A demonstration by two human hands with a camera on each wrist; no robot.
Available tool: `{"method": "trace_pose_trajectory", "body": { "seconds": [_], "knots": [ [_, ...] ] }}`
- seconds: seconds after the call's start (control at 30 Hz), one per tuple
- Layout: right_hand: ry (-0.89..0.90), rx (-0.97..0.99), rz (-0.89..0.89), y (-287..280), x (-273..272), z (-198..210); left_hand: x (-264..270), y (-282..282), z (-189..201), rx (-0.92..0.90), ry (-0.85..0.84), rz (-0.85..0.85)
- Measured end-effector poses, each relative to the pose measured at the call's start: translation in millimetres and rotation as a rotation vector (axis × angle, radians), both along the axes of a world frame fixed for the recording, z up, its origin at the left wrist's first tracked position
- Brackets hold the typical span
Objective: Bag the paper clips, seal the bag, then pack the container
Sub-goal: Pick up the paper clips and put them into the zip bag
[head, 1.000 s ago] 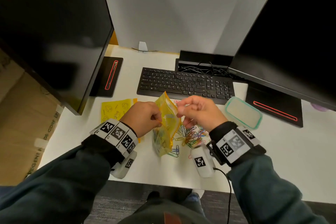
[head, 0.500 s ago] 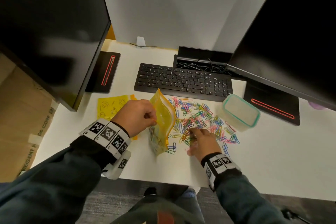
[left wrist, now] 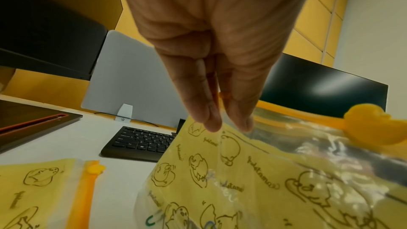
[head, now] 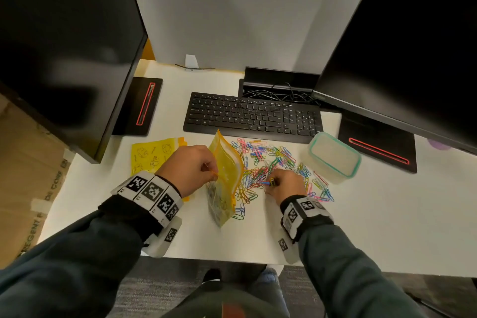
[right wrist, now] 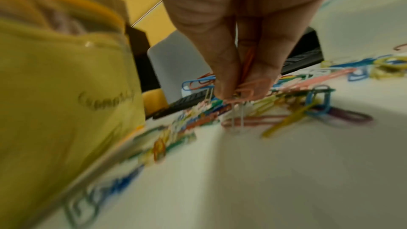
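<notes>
- The left hand (head: 190, 168) pinches the near lip of the yellow bag (head: 225, 181) between thumb and fingers (left wrist: 211, 119), which lie straight and pressed together, holding the mouth open.
- The bag is thin, crinkly plastic, part clear and part yellow with printed line drawings; it stands tilted near the front edge of the white counter (head: 387, 227), with an orange slider (left wrist: 374, 124) on its zip strip and a few clips visible inside.
- The right hand (head: 286, 184) sits on the pile of paper clips (head: 273, 162), fingers (right wrist: 226, 69) bunched together and pinching several thin wire clips.
- The clips are coloured bent wire loops, spread loosely mid-counter between the bag and the container (head: 334, 156).
- The container is a rounded rectangular tub of frosted plastic with a teal-rimmed lid, just right of the clips and in front of the black keyboard (head: 253, 116).
- A second flat yellow bag (head: 152, 155) lies left of the left hand.
</notes>
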State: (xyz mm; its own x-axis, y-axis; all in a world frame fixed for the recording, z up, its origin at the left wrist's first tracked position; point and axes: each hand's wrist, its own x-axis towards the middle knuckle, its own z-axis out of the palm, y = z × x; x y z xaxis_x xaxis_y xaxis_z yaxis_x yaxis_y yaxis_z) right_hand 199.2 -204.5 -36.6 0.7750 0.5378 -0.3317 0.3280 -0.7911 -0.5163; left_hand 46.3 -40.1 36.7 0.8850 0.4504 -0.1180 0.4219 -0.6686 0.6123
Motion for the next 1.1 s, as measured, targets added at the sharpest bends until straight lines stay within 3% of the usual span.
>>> {"method": "trace_pose_trajectory", "body": {
  "seconds": [0.1, 0.3, 0.37, 0.47, 0.53, 0.63, 0.77, 0.83, 0.9, 0.97, 1.1],
  "knots": [
    [0.059, 0.128, -0.170, -1, 10, 9, 0, -1, -2, 0.007, 0.026, -0.014],
    [0.182, 0.382, -0.256, 5, 25, 59, 4, -5, 0, 0.011, 0.095, -0.066],
    [0.313, 0.535, -0.239, 13, 22, 80, 6, -4, 2, 0.034, 0.120, -0.096],
    [0.667, 0.798, -0.243, 29, 8, 103, 9, -4, 5, 0.058, 0.108, -0.122],
    [0.744, 0.800, -0.237, 39, -5, 100, 10, -5, 7, 0.061, 0.068, -0.130],
    [0.604, 0.670, -0.221, 48, -16, 90, 9, -6, 10, 0.043, -0.034, -0.135],
    [0.155, 0.358, -0.043, 53, -17, 79, 6, -6, 14, 0.029, -0.127, -0.151],
    [0.045, 0.206, 0.054, 55, -21, 83, 6, -8, 16, 0.020, -0.153, -0.152],
    [0.081, 0.165, 0.106, 59, -23, 83, 6, -10, 16, 0.022, -0.150, -0.152],
    [0.164, 0.250, 0.077, 61, -25, 83, 7, -9, 14, 0.035, -0.122, -0.156],
    [0.286, 0.476, -0.206, 39, -8, 83, 6, -2, 6, 0.048, -0.042, -0.139]
  ]
}}
